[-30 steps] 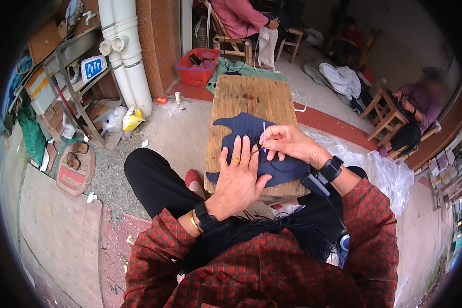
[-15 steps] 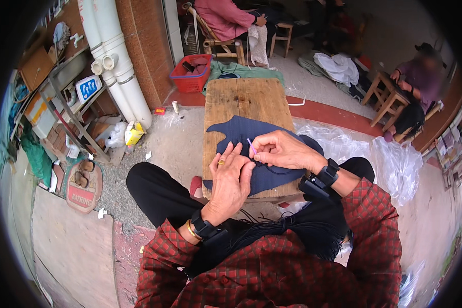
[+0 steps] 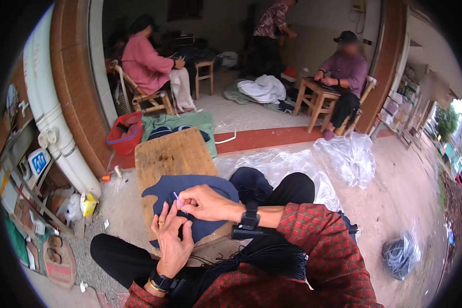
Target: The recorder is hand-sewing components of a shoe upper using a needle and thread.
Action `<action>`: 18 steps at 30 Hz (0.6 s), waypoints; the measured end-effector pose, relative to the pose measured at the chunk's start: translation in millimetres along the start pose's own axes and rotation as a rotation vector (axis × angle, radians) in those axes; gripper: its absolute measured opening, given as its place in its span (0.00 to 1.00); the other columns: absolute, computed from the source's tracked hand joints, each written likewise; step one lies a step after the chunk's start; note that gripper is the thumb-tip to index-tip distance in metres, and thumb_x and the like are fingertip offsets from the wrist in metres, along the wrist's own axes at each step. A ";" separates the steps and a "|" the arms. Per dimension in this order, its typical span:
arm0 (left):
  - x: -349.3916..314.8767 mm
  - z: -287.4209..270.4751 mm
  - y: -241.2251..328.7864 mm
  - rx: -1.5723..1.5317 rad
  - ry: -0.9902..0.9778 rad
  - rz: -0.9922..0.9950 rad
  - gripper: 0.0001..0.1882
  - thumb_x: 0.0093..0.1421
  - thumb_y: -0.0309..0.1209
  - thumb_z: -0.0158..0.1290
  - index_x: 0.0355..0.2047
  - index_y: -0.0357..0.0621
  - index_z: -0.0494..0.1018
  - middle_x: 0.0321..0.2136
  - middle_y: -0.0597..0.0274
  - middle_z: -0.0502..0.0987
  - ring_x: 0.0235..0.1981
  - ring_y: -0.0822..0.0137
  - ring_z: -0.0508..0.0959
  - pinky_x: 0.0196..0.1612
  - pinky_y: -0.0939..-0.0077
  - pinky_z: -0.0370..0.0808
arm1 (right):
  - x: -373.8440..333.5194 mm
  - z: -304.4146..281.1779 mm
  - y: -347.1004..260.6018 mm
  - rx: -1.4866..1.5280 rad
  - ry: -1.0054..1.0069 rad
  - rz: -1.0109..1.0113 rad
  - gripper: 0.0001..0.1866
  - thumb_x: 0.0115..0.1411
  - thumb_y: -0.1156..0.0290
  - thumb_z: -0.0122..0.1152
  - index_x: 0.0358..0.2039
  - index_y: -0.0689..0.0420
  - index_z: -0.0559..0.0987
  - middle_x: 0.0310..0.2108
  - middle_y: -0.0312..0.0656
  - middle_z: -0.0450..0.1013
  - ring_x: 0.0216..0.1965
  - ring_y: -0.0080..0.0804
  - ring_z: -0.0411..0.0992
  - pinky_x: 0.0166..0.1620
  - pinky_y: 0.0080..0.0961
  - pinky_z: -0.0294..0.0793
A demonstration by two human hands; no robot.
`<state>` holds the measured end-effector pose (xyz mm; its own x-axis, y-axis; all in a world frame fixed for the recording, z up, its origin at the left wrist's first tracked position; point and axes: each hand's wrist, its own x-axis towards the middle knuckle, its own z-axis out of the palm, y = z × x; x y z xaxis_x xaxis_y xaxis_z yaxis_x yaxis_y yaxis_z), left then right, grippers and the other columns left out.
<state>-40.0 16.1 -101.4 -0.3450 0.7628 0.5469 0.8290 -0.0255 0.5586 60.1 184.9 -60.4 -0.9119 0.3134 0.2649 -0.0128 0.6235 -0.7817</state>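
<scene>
My right hand (image 3: pixel 206 203) pinches a thin pink tool (image 3: pixel 177 199) between thumb and fingertips, its tip against the dark blue fabric piece (image 3: pixel 210 187). My left hand (image 3: pixel 172 240) lies flat and spread on the near edge of that fabric, fingers loose, gripping nothing, pressing the cloth down just beside the tool. Both wrists carry black bands, and my red checked sleeves come in from the bottom edge.

The fabric lies across the near half of a worn wooden board (image 3: pixel 173 154), which rests over my knees; the far half of the board is bare, scratched wood. A bundle of black cords (image 3: pixel 272 256) lies in my lap, under my right forearm.

Around me is rough concrete ground. A red plastic basket (image 3: pixel 124 134) stands beyond the board beside a brick pillar (image 3: pixel 74 92), with green cloth (image 3: pixel 182 123) spread next to it. Clear plastic sheeting (image 3: pixel 313 161) lies crumpled to my right. Further back, a person in pink (image 3: pixel 146 64) sits on a wooden chair, another in purple (image 3: pixel 346 69) sits at a small wooden stool-table (image 3: pixel 315 97), and a third stands in the doorway behind.
</scene>
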 end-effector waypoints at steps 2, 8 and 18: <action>-1.4 -3.1 1.7 0.001 -0.023 -0.004 0.04 0.59 0.24 0.59 0.34 0.41 0.78 0.64 0.40 0.70 0.70 0.42 0.62 0.71 0.46 0.47 | 0.1 5.9 -2.4 -0.036 0.041 -0.004 0.06 0.62 0.74 0.60 0.35 0.65 0.76 0.25 0.51 0.74 0.24 0.43 0.71 0.29 0.37 0.68; -1.5 -0.2 2.4 0.022 0.000 -0.014 0.04 0.59 0.26 0.60 0.35 0.41 0.78 0.64 0.41 0.70 0.70 0.42 0.62 0.71 0.46 0.48 | -6.0 15.4 -7.1 -0.079 0.168 -0.146 0.05 0.60 0.77 0.54 0.30 0.66 0.71 0.25 0.58 0.72 0.32 0.63 0.72 0.33 0.50 0.67; -2.8 -0.7 6.7 0.059 0.029 -0.003 0.04 0.61 0.26 0.61 0.36 0.43 0.79 0.61 0.42 0.74 0.69 0.43 0.64 0.72 0.49 0.49 | -19.4 11.7 -13.0 0.014 0.132 -0.045 0.08 0.62 0.73 0.63 0.35 0.66 0.79 0.29 0.49 0.73 0.29 0.43 0.73 0.34 0.37 0.70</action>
<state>-33.8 13.3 -98.8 -0.3592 0.7436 0.5640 0.8523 0.0151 0.5229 73.1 162.4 -61.9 -0.8486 0.3771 0.3711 -0.0593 0.6292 -0.7750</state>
